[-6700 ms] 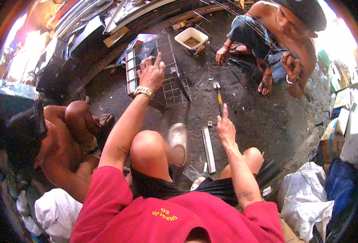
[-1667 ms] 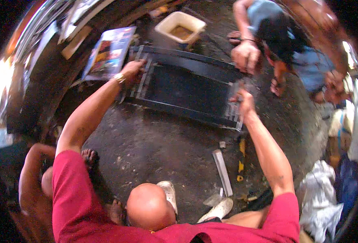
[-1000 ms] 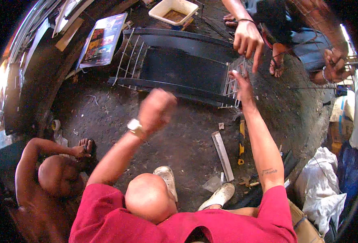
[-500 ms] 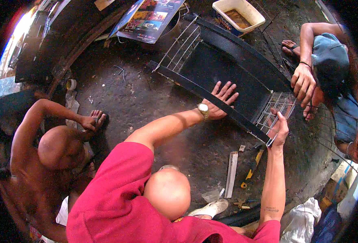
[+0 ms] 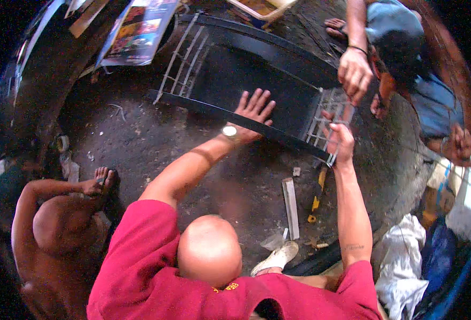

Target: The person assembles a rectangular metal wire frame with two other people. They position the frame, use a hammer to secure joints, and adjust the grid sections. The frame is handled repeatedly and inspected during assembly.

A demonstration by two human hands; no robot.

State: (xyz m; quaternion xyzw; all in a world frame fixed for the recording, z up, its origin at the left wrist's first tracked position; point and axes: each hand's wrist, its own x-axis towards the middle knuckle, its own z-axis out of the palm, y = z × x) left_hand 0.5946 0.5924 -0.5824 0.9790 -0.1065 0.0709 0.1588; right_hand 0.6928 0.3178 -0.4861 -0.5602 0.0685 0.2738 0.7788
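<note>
A long black tray-like frame [image 5: 235,66] has dark side rails and a wire grid at each end. My left hand [image 5: 255,109], with a watch on the wrist, lies over the near rail, its spread fingers flat on the dark panel inside. At the right end my right hand [image 5: 342,143] is closed on the wire grid [image 5: 319,113], thumb raised and some fingers behind the wires. Close to that end's far corner hangs a co-worker's hand [image 5: 355,77]; whether it touches the frame I cannot tell.
One person crouches at the right, another person [image 5: 59,229] sits at the left. A yellow-and-black tool [image 5: 317,194] and a pale strip [image 5: 291,209] lie on the dark floor [image 5: 192,176]. Beyond the frame are a white tub [image 5: 270,12] and a printed sheet [image 5: 135,37].
The whole scene has shifted left and upward in the picture, and the frame looks slightly turned. Both my hands keep their places on it.
</note>
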